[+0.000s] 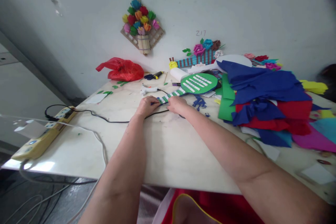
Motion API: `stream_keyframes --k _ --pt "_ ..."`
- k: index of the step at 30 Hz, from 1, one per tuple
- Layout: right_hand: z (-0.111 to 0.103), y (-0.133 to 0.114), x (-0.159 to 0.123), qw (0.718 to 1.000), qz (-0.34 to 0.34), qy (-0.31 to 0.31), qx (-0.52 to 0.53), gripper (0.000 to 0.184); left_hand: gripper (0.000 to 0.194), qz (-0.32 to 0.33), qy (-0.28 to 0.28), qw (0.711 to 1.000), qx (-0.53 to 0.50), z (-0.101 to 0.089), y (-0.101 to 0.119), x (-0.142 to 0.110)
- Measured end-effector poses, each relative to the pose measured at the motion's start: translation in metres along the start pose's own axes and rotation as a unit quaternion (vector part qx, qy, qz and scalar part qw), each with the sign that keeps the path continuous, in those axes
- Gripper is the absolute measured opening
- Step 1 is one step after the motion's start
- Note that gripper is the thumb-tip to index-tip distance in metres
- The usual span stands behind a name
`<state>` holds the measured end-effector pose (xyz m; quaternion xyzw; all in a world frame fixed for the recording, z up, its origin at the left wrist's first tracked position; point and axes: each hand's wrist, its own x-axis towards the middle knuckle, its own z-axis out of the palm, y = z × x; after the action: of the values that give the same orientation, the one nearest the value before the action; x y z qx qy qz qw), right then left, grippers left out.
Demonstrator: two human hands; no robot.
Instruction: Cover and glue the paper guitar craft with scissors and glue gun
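Observation:
A green paddle-shaped craft piece (198, 83) with white woven strips and a dark blue edge lies on the table, its narrow handle pointing towards me. My left hand (148, 105) pinches the handle's near end between closed fingers. Further up the handle, my right hand (176, 104) is closed on its near edge; its fingertips are partly hidden. Just behind the handle rests a white glue gun (149, 90) with a black cord. Scraps of dark blue crepe paper (199, 102) are scattered to the right of the handle.
Crepe paper sheets (265, 82) are heaped on the right. A red plastic bag (123, 69) and yellow-black pliers (154, 75) sit at the back. On the left lies a power strip (44, 134); a black cord (105, 117) crosses the table. Paper flowers (139, 17) hang on the wall.

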<state>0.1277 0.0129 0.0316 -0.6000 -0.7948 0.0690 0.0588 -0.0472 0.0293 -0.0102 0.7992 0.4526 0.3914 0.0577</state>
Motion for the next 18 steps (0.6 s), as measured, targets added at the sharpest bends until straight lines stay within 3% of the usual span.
stream_keyframes --k 9,18 --pt "0.001 0.001 0.001 1.000 0.000 -0.006 0.003 0.022 0.010 -0.006 0.013 1.000 -0.004 0.004 -0.006 0.003" --pt "-0.014 0.008 0.002 0.998 0.013 -0.068 0.008 0.022 0.012 -0.027 0.004 0.999 0.035 0.003 -0.001 0.004"
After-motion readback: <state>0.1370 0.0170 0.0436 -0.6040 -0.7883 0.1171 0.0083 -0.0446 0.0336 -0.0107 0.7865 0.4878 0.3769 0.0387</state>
